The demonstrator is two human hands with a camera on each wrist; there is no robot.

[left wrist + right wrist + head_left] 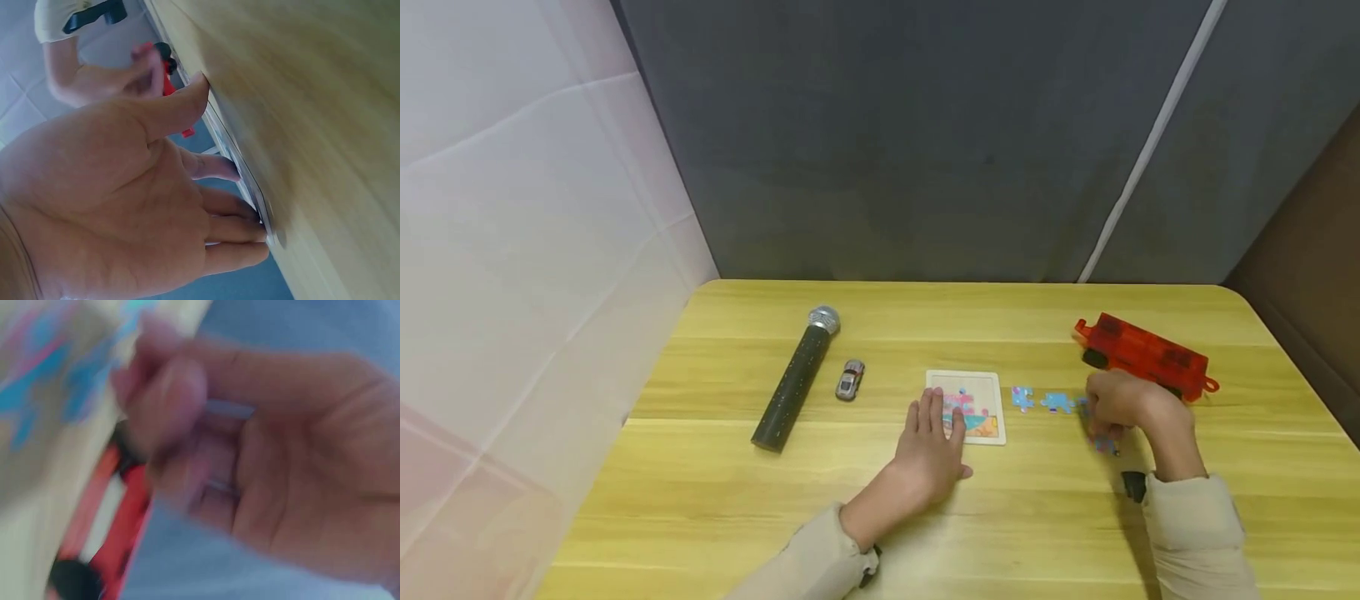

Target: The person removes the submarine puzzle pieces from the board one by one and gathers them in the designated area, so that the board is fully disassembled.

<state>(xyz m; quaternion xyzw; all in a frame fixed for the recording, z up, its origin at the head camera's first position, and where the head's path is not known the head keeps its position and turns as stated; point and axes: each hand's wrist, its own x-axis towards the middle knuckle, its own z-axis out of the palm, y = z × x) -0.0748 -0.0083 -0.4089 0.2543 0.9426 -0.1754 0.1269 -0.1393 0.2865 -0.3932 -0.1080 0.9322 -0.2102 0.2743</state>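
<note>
Yellow wood-grain tabletop [700, 500] across the lower half of the head view. Nearest, along the bottom edge, beige sleeves [1195, 525], with something dark at each wrist. Past the cuffs, both hands, well apart from each other. At lower centre, left hand [928, 454] with fingers extended, fingertips resting on a pale square puzzle tray [1001, 408], thumb by its near edge. At lower right, right hand [1127, 408] bent downward, fingers curled in; too blurred in the right wrist view to tell whether pinching anything. Close by those fingers, two bluish puzzle pieces [1103, 446], partly hidden; between there and the tray, two more loose pieces [1022, 399], flat and just beside each other. Inside the tray, pink, teal and orange picture pieces [981, 423] toward the lower part, bare pale board above. Left of centre, small silver toy car [850, 380]; farther left, dark speckled microphone [793, 387], aslant, silver head toward the upper right. Just beyond the right hand, translucent red wheeled toy [1150, 354], hooked at both ends. Behind everything, dark grey panel [925, 142] with a slanting white strip [1150, 146] at upper right.
</note>
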